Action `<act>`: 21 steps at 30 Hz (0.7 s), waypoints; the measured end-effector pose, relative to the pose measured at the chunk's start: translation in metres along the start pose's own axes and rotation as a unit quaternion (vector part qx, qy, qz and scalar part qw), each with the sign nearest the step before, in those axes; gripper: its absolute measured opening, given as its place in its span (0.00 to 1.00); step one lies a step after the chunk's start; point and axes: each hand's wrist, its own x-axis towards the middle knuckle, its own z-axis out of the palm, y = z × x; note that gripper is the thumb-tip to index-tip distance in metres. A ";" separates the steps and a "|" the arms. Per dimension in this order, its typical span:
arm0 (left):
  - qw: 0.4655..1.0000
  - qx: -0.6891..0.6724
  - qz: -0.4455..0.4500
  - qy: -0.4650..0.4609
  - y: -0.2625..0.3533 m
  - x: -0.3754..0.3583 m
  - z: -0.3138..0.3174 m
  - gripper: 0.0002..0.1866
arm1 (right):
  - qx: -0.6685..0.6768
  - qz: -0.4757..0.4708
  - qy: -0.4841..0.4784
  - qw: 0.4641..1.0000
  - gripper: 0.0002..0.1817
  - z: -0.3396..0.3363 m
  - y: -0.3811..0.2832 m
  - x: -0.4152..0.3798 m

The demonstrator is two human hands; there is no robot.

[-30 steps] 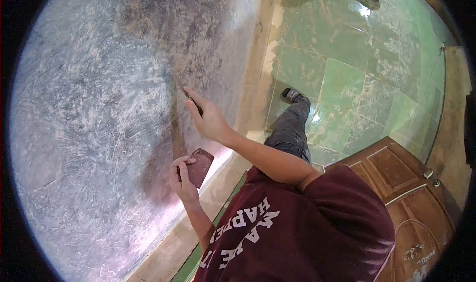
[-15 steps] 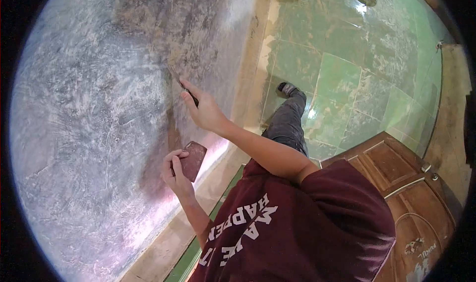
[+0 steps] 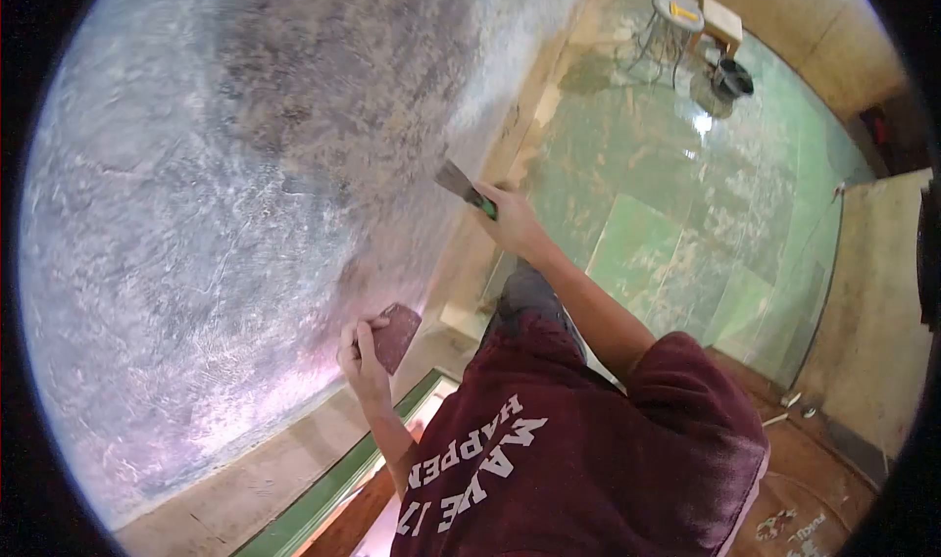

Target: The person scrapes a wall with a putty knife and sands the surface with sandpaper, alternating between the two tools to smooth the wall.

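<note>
My right hand point(image 3: 510, 219) grips a putty knife point(image 3: 464, 189) with a green and black handle; its metal blade points up-left, close to the lower part of the grey plastered wall point(image 3: 216, 185). My left hand point(image 3: 361, 353) holds a dark reddish-brown piece of sandpaper point(image 3: 396, 337) near the wall's lower edge. Both arms reach out from my maroon T-shirt with white lettering point(image 3: 549, 449).
A green tiled floor point(image 3: 667, 224) spreads to the right. At the far end stand a round stool point(image 3: 671, 18), a small wooden box point(image 3: 723, 23) and a dark bucket point(image 3: 731, 77). A brown wooden door panel point(image 3: 814, 498) lies at lower right. A green-edged strip point(image 3: 333, 488) runs along the wall's base.
My right hand has pulled the putty knife off the wall's middle, to the right and lower on the wall. The view has swung, showing the stool and bucket. The left hand keeps the sandpaper.
</note>
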 end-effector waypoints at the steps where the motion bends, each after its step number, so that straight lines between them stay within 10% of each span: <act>1: 1.000 -0.006 0.001 0.018 -0.006 -0.005 -0.004 0.13 | -0.017 0.016 -0.010 1.000 0.17 -0.015 0.009 -0.004; 7: 0.982 -0.118 -0.055 0.140 -0.029 -0.031 -0.006 0.15 | 0.167 0.165 0.093 0.968 0.15 -0.089 -0.024 0.020; 11: 0.969 -0.102 -0.096 0.202 -0.024 -0.049 0.015 0.17 | 0.301 0.039 0.122 0.945 0.15 -0.085 -0.046 0.093; 15: 0.952 -0.176 -0.086 0.233 -0.015 -0.056 0.050 0.17 | 0.457 0.067 -0.083 0.883 0.16 -0.087 -0.118 0.164; 18: 0.932 -0.193 -0.070 0.298 -0.009 -0.057 0.094 0.16 | 0.453 -0.118 -0.120 0.875 0.20 -0.082 -0.153 0.196; 21: 0.904 -0.175 -0.114 0.373 0.015 -0.061 0.153 0.14 | 0.438 -0.485 -0.220 0.724 0.15 -0.078 -0.156 0.192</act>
